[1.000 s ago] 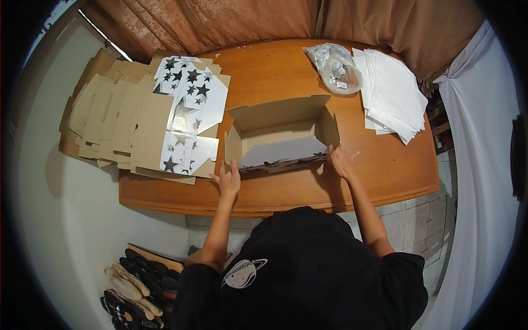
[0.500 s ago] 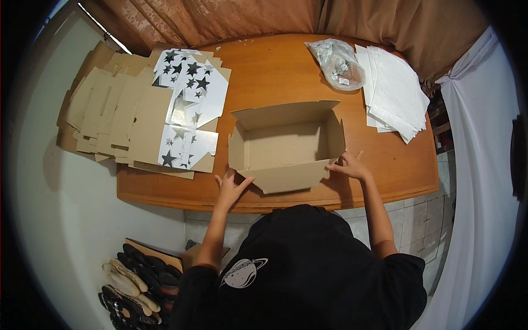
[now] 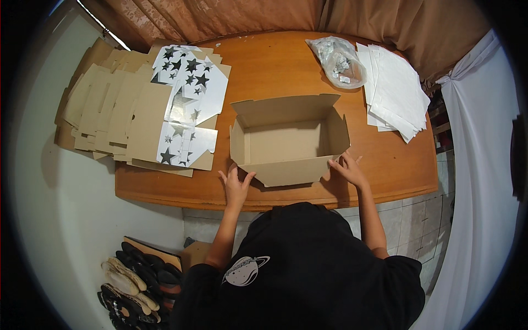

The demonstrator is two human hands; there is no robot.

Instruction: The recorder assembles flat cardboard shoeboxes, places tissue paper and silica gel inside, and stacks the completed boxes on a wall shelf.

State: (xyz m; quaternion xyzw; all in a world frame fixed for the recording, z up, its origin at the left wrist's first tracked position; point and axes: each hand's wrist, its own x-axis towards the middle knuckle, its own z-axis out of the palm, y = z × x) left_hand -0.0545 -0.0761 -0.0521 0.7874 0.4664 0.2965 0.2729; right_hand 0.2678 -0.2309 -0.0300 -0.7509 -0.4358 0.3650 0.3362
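A brown cardboard box (image 3: 289, 171) stands open-topped on the table before me, its inside bare and short flaps rising from its rim. At its near left corner is my left hand (image 3: 236, 186), thumb against the front wall and fingers at the side. My right hand (image 3: 348, 170) grips the near right corner the same way, with the thumb on the front and the fingers round the side. Parts of the fingertips on both sides are hidden by the box.
Flat cardboard pieces (image 3: 104, 110) are stacked on the left of the wooden table (image 3: 264, 66), topped by white sheets with dark stars (image 3: 190, 104). A clear plastic bag (image 3: 342, 69) and white paper sheets (image 3: 393, 91) lie at the far right. Shoes (image 3: 137, 280) sit lower left.
The box has shifted slightly away from me and a little to the right, its front edge now higher in view. Both hands have stayed at its near corners.
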